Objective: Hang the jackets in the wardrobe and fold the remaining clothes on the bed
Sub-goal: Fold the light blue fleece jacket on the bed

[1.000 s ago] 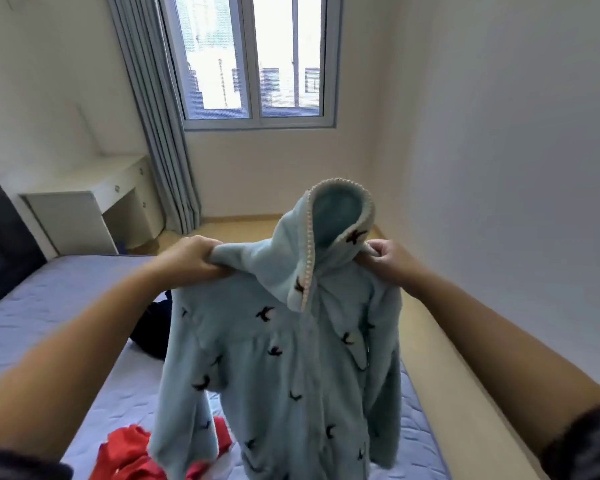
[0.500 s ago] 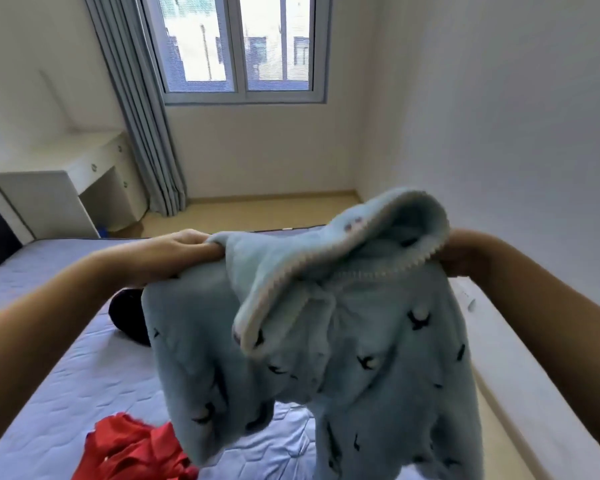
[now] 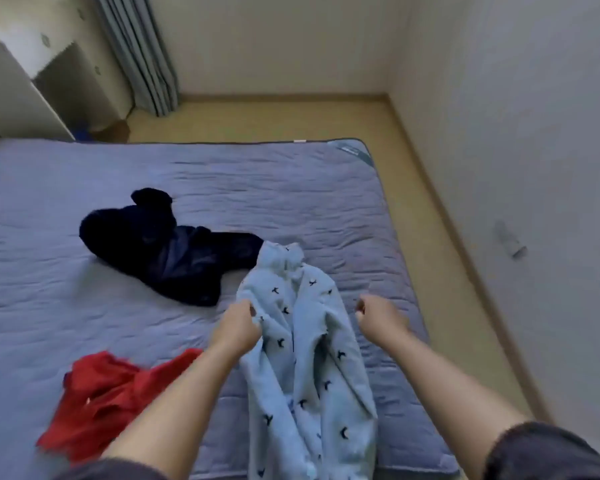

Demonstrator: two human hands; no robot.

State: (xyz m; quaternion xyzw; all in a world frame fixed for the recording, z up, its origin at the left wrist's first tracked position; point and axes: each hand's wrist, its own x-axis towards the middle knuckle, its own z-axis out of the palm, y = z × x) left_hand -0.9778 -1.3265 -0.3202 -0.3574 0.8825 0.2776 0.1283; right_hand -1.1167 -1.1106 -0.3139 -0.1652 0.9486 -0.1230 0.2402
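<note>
A light blue fleece hooded jacket [image 3: 305, 368] with small dark bird marks lies lengthwise on the bed [image 3: 84, 292], hood end pointing away from me. My left hand [image 3: 238, 325] grips its left edge near the shoulder. My right hand [image 3: 378, 318] hovers just right of the jacket with fingers curled, holding nothing. A dark navy garment [image 3: 167, 251] lies crumpled beyond the jacket. A red garment [image 3: 108, 396] lies bunched at the near left, partly under my left forearm.
The bed has a blue-grey quilted cover. A strip of wooden floor [image 3: 440, 258] runs between the bed's right side and the white wall. A white desk [image 3: 18, 95] and grey curtain [image 3: 139, 53] stand at the far left.
The jacket came down from in front of me onto the bed. My right hand let go of it. My view tipped down from the window to the mattress.
</note>
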